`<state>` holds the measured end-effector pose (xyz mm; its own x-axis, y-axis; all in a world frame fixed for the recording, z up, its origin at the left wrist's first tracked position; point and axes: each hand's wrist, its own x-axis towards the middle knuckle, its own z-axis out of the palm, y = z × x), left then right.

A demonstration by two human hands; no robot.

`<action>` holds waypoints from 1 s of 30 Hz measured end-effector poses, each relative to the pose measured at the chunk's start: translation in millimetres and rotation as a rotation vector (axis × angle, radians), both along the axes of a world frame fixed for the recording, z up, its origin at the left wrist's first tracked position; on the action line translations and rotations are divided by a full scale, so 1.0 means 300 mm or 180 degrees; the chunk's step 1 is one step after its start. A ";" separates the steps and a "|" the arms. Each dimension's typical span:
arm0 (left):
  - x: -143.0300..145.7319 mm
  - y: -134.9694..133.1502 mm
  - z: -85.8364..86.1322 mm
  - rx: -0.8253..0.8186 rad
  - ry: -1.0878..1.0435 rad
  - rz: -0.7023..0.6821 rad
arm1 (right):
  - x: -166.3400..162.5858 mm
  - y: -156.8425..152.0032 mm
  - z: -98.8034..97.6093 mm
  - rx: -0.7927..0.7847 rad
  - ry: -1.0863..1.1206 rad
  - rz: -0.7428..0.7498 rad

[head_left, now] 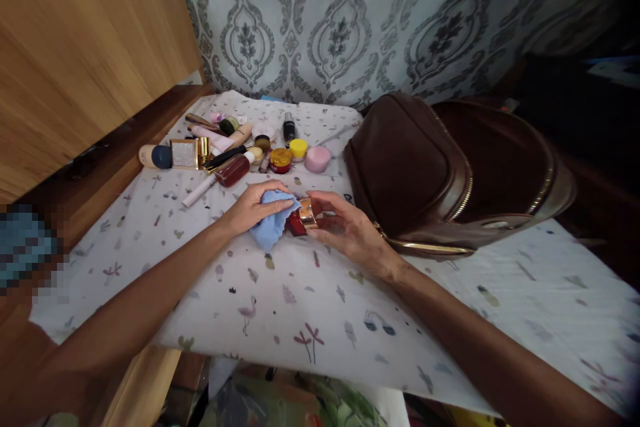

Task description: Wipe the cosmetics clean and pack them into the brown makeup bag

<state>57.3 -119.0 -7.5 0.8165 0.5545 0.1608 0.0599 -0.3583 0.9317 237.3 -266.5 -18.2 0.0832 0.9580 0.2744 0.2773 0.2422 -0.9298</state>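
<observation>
Blue fluffy cloth (271, 221), pinched by the left hand (259, 203), meets a gold-capped red bottle (297, 225) the right hand (351, 230) pinches, wiping seemingly unfinished, progress on multicoloured cosmetics (281, 160) unclear.

Slim bare forearms (170, 273) taper to left hand (257, 205) and right hand (353, 232); green patterned clothing (260, 407) below.
</observation>
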 end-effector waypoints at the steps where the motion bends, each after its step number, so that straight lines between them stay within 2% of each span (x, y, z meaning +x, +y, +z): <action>1: 0.001 -0.004 0.000 0.0024 -0.0014 -0.0020 | 0.000 -0.005 -0.004 0.0010 0.0025 -0.0013; 7: -0.003 -0.028 0.011 0.0087 0.0019 -0.0278 | 0.001 -0.011 -0.012 0.0095 0.0199 -0.0282; 13: -0.013 -0.037 0.014 -0.0336 0.0399 -0.0723 | 0.002 -0.034 0.008 0.0351 0.0100 0.0102; 17: -0.010 -0.047 0.016 -0.0070 0.0410 -0.0694 | 0.015 -0.047 0.020 0.0270 -0.0384 -0.0004; 20: -0.006 -0.059 0.022 0.0136 0.0467 -0.0680 | 0.030 -0.053 0.037 -0.0114 -0.0844 -0.0118; 22: -0.004 -0.065 0.025 0.0085 0.0431 -0.0726 | 0.035 -0.056 0.048 -0.0400 -0.1003 -0.0045; 25: -0.003 -0.069 0.026 -0.0147 0.0302 -0.0791 | 0.033 -0.058 0.053 -0.0543 -0.0925 0.0100; 30: -0.001 -0.066 0.027 -0.0435 0.0260 -0.0562 | 0.027 -0.057 0.028 -0.0317 -0.0610 0.0196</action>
<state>57.0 -138.8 0.7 0.9100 0.4140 0.0235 0.0846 -0.2408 0.9669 245.4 -283.7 -9.7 -0.0210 0.9828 0.1835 0.4386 0.1739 -0.8817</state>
